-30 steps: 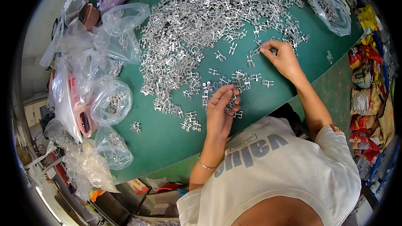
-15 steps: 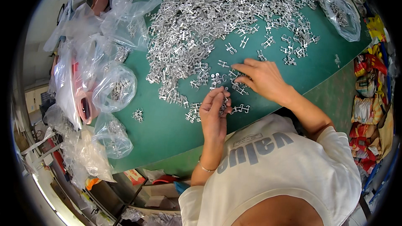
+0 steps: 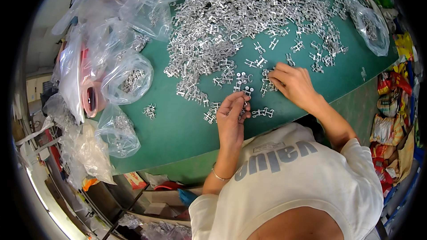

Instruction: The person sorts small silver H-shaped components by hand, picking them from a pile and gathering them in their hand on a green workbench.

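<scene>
Left hand [image 3: 232, 118] pinching a stack of metal clips [image 3: 243, 92] | right hand [image 3: 292, 83] fingering loose clips [image 3: 267, 86], grip unclear | stack likely slipping, scattering across green table [image 3: 178, 129].

A person in a white T-shirt [image 3: 293, 182] leans over a green desk [image 3: 178, 129] whose far part is covered by a broad heap of small silver metal parts [image 3: 240, 13]. The left hand [image 3: 232, 120], a thin bracelet [image 3: 219, 176] on its wrist, holds a few of these parts in curled fingers near the desk's near edge, while the right hand [image 3: 293, 84] rests fingertips-down on loose parts just to its right. Clear plastic bags [image 3: 126, 78], some holding more parts, crowd the left side, and another bag [image 3: 371, 26] lies at the far right.
</scene>
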